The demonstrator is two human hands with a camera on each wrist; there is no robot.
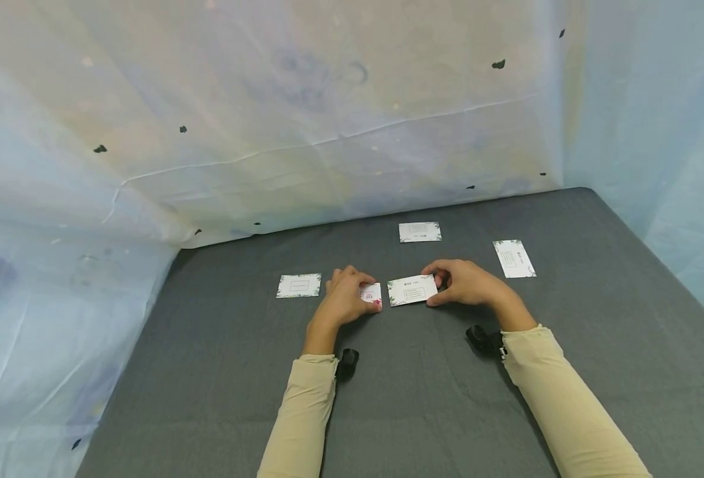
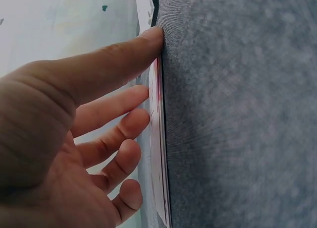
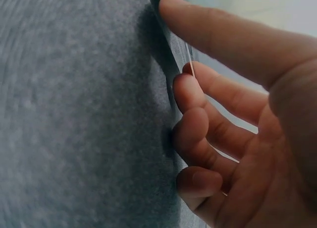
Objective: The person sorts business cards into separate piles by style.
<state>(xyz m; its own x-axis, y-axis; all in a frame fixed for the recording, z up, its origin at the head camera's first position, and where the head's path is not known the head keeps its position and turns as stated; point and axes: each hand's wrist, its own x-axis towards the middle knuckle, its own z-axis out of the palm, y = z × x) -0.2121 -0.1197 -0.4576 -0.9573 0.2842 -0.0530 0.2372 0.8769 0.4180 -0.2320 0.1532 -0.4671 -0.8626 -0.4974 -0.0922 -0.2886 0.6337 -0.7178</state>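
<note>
My left hand [image 1: 345,295] spans a small stack of white cards with pink flowers [image 1: 371,295], thumb at the near edge and fingertips at the far edge. In the left wrist view the cards' layered edges [image 2: 159,119] lie flat along the cloth, partly covered by the thumb. A white card with green leaf corners and printed text [image 1: 412,291] is held by its right end in my right hand [image 1: 462,282], between thumb and fingers. Its left end comes close to the stack. The right wrist view shows that card only as a thin edge [image 3: 190,59] by the fingertips.
More leaf-cornered white cards lie apart on the grey cloth-covered table [image 1: 400,398]: a left card [image 1: 299,285], a far card [image 1: 420,232] and a slanted right card [image 1: 514,258]. Pale patterned sheeting [image 1: 328,119] hangs behind the table and along both sides.
</note>
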